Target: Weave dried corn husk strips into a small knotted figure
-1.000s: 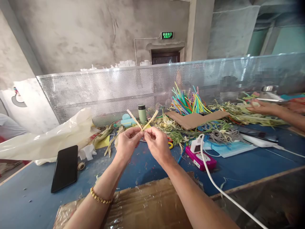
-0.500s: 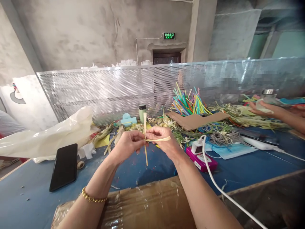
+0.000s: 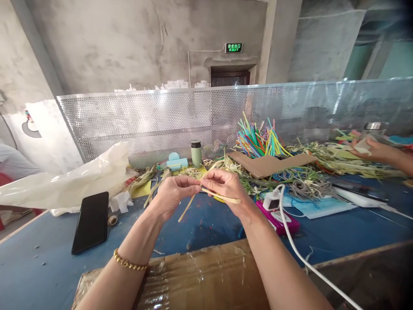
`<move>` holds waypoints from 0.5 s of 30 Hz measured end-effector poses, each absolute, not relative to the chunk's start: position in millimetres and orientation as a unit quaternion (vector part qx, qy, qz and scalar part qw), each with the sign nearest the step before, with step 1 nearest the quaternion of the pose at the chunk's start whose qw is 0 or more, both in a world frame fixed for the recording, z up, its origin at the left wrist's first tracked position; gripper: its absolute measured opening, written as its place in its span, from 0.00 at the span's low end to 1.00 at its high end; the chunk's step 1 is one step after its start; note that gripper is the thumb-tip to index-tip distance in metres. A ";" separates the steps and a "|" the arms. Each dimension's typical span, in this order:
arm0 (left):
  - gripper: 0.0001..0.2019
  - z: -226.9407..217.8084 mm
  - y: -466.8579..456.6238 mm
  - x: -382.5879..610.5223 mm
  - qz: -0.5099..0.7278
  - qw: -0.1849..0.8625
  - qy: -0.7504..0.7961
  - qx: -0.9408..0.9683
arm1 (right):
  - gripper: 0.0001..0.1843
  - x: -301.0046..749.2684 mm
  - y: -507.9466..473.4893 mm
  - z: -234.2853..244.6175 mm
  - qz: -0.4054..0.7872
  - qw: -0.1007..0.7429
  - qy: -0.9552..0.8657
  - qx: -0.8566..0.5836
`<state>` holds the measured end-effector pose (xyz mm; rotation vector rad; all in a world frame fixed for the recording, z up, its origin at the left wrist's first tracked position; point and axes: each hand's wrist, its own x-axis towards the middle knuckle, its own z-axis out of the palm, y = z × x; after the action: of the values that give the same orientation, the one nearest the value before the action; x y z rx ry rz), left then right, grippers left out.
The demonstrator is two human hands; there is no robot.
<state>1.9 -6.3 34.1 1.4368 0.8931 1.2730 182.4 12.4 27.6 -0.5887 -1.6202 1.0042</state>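
Note:
My left hand (image 3: 177,190) and my right hand (image 3: 224,184) meet above the blue table, fingertips pinched together. Between them they hold crossed pale straw strips (image 3: 223,196), which look like dried husk. One strip sticks out to the right under my right fingers; another slants from the upper right down to the lower left, below my left fingertips. The crossing point is mostly hidden by my fingers. A gold bead bracelet (image 3: 129,263) sits on my left wrist.
A black phone (image 3: 90,223) lies at left beside a plastic bag (image 3: 71,176). Behind stand a green bottle (image 3: 196,154) and colourful pipe cleaners (image 3: 258,137). At right are a purple power strip (image 3: 280,217), a cable and a co-worker's hand (image 3: 371,148). Cardboard (image 3: 206,275) lies in front.
The crossed strips have turned clockwise: the upright one now slants, and the sideways one tips down at its right end. Both hands still pinch them. The view has shifted slightly.

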 end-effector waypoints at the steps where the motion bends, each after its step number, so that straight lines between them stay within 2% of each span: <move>1: 0.11 34.4 -7.2 2.2 0.518 0.484 0.370 0.600 | 0.15 182.0 12.5 27.7 0.419 0.546 -0.683 -0.247; 8: 0.09 37.5 -13.9 0.2 0.466 0.421 0.394 0.671 | 0.08 180.9 9.9 27.1 0.345 0.550 -0.725 -0.228; 15: 0.06 36.7 -14.9 1.0 0.438 0.413 0.392 0.696 | 0.08 178.5 3.3 26.5 0.256 0.553 -0.754 -0.245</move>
<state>1.0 -14.9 36.7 1.7493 0.9867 1.1003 178.5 3.3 26.5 -0.5779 -1.7824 0.6050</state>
